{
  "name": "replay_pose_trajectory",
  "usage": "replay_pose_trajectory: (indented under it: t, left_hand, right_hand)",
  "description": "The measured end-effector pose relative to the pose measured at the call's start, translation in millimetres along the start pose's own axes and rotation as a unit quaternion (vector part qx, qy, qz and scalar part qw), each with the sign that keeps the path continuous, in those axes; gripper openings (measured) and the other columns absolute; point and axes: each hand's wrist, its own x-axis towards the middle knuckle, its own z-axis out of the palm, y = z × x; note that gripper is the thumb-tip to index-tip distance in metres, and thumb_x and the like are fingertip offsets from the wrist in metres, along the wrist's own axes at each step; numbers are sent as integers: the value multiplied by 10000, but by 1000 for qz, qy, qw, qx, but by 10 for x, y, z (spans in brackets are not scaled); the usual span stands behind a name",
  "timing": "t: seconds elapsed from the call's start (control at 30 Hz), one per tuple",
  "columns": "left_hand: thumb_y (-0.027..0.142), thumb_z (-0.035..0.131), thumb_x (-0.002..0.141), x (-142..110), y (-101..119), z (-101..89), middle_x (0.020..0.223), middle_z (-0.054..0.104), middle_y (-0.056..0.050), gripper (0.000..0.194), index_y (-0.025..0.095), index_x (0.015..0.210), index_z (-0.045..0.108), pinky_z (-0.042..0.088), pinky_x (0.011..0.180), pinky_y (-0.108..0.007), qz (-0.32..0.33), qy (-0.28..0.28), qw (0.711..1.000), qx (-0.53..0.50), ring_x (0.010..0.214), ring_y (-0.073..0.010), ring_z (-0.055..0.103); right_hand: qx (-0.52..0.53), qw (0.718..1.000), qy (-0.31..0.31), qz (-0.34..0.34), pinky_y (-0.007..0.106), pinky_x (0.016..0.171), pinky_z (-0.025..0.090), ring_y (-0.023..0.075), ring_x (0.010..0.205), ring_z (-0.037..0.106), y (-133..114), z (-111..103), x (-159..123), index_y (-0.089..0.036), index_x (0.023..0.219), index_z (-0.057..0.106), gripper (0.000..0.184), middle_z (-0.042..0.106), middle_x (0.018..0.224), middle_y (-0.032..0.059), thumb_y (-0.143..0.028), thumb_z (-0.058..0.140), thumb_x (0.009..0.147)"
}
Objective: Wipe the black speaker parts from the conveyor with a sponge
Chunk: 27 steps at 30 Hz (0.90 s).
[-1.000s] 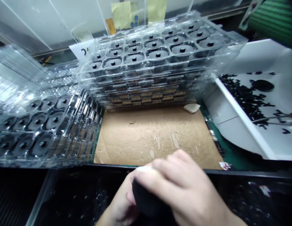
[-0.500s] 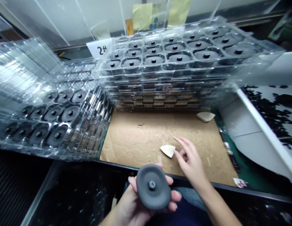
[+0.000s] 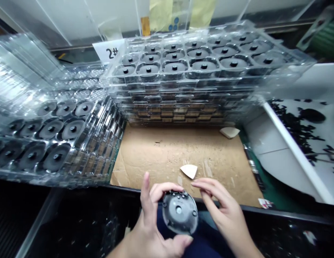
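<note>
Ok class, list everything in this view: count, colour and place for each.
stacked plastic trays: two stacks, clear, ahead and left of the cardboard
moulded discs: many, dark grey, in the tray pockets
2# card: one, white, behind the far stack
cardboard sheet: one, brown, centre
pale wedges: two, cream, on the cardboard
white tray: one, white, right
small parts: many, black, in the white tray
held disc: one, grey, in the hands
left hand: gripping the held disc
right hand: fingertips by the held disc

Bright, probably overhead light; glare on plastic trays (image 3: pixel 24 68); edges warped
</note>
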Motion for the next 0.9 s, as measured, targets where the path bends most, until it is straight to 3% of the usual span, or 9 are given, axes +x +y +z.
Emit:
replay_pose_trajectory:
  t: [0.1, 0.2, 0.3, 0.43, 0.57, 0.7, 0.77, 0.83, 0.9]
  left_hand:
    - [274, 663, 749, 7, -21, -30, 1180, 518, -102, 1055, 324, 1392, -171, 456, 921, -421, 70, -28, 995, 70, 1072, -238, 532]
    - [327, 680, 739, 30, 0, -59, 1159, 537, -106, 1060, 318, 1400, -149, 476, 897, -407, 81, -37, 992, 89, 1033, -232, 556]
    - [442, 669, 715, 21, 24, -91, 1114, 564, -100, 1060, 312, 1406, -124, 484, 868, -413, 52, -28, 994, 92, 989, -232, 568]
    - [534, 642, 698, -46, 23, -122, 1068, 571, -64, 1034, 332, 1404, -87, 468, 867, -421, -11, -38, 997, 72, 946, -226, 574]
    - [583, 651, 655, -78, 30, -120, 1046, 587, -19, 1028, 399, 1385, -48, 407, 925, -453, -89, -56, 994, 5, 950, -229, 578]
    - [516, 693, 655, -14, 47, -106, 1071, 588, -23, 958, 393, 1392, 93, 376, 956, -436, -145, -81, 986, -29, 976, -227, 579]
    - [521, 663, 684, 34, 44, -112, 1059, 601, -40, 779, 337, 1354, 311, 384, 947, -388, -177, -74, 980, -50, 995, -224, 568]
    - [553, 609, 715, 72, 37, -140, 903, 634, -45, 511, 236, 1115, 602, 425, 859, -322, -234, -43, 969, -67, 885, -197, 580]
    - [571, 573, 734, 97, 51, -199, 690, 603, -21, 425, 171, 810, 692, 441, 687, -257, -290, -8, 955, -68, 676, -140, 548]
  right_hand:
    - [81, 996, -17, 26, 158, 659, 500, 120, 830, 628, -132, -98, -3, -303, 884, 674, 176, 644, 874, -1, -181, 565, 822]
    - [210, 971, -78, 82, 173, 653, 513, 103, 723, 627, -284, -150, 15, -321, 853, 679, 126, 658, 778, -30, -221, 628, 797]
    - [227, 951, -151, 147, 207, 634, 508, 119, 703, 623, -403, -167, 73, -300, 844, 701, 96, 678, 778, -12, -284, 683, 751]
    - [226, 915, -287, 174, 226, 627, 460, 117, 678, 591, -542, -198, 193, -290, 855, 716, 125, 672, 748, -11, -278, 697, 731]
    - [273, 875, -348, 197, 232, 636, 418, 105, 661, 544, -628, -215, 296, -293, 860, 718, 154, 653, 721, -28, -240, 701, 717]
    - [277, 884, -333, 178, 230, 606, 376, 104, 636, 485, -566, -147, 317, -269, 794, 723, 131, 582, 670, -28, -240, 735, 667]
    - [350, 867, -282, 213, 214, 601, 375, 88, 618, 464, -493, -70, 297, -235, 736, 683, 115, 534, 654, -32, -311, 743, 673]
    - [432, 831, -244, 254, 192, 540, 366, 69, 562, 426, -424, 24, 276, -212, 705, 587, 284, 486, 652, -44, -446, 740, 656]
    - [453, 823, -236, 248, 186, 473, 343, 63, 508, 387, -372, 113, 280, -208, 693, 501, 439, 445, 642, -51, -587, 708, 616]
